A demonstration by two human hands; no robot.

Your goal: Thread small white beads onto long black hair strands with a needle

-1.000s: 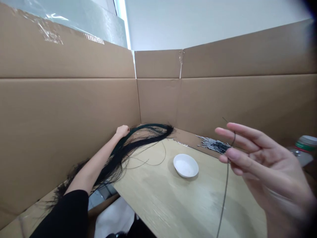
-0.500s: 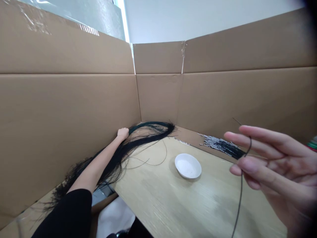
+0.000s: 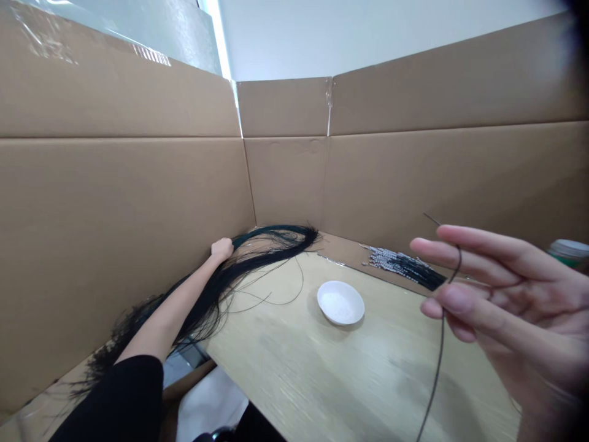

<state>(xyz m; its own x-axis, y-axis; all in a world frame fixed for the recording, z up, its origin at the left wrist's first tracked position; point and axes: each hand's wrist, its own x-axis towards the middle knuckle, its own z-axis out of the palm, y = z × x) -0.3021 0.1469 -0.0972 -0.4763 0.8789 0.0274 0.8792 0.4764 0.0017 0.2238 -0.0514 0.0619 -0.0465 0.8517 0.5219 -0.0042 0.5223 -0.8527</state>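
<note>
My left hand (image 3: 223, 248) reaches out to the far left, closed in a fist on a long bundle of thin black and dark green cords (image 3: 271, 255). The bundle bends back near the box corner and spreads into frayed ends under my left forearm. Close to the camera at the right, my right hand (image 3: 497, 307) pinches a single thin dark cord (image 3: 437, 368) between thumb and fingers. One short end sticks up past the fingertips, and the rest hangs below the frame. Behind those fingers lies a bunch of dark cords with silvery beaded ends (image 3: 400, 265).
On the wooden table (image 3: 285, 344) stands a shallow white bowl (image 3: 341, 302) with something whitish inside. Tall cardboard walls (image 3: 138, 202) enclose the back and sides. A green container with a pale lid (image 3: 569, 250) shows at the right edge. Loose cords curl beside the bundle.
The view has turned slightly right, so things sit a little further left and more of the green container shows. Both hands keep their hold.
</note>
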